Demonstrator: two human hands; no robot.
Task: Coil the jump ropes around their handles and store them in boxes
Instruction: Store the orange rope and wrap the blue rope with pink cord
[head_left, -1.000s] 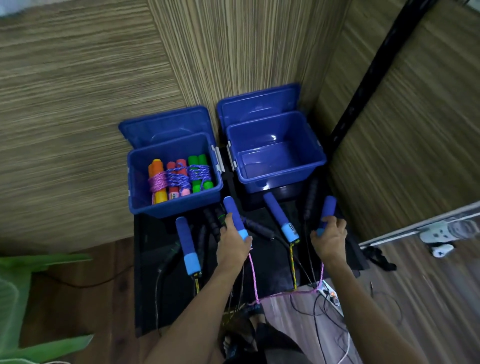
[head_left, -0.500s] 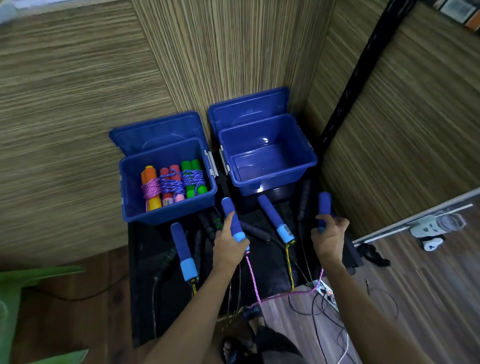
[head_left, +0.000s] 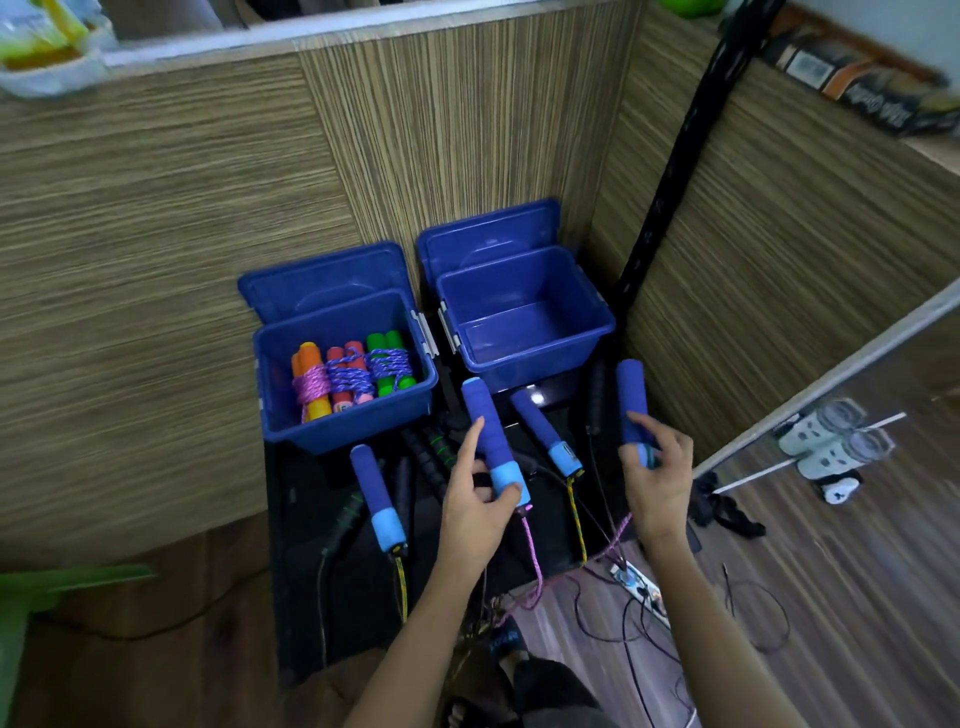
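Note:
My left hand grips the lower end of a blue foam handle, index finger stretched along it. My right hand holds the matching blue handle upright by its lower end. A pink rope runs from both handles down toward the floor. A second blue pair lies on the black table: one handle at the left, one in the middle, each with a yellow rope. The left blue box holds three coiled ropes with orange, red and green handles. The right blue box has nothing in it.
Black-handled ropes lie on the black table between the blue handles. Both box lids stand open against the wooden wall. A black post rises at the right. Loose cables and a power strip lie on the floor.
Both hands have lifted their blue handles a little off the table, and my left index finger now stretches along its handle. The view has tilted up, showing more wall and shelf.

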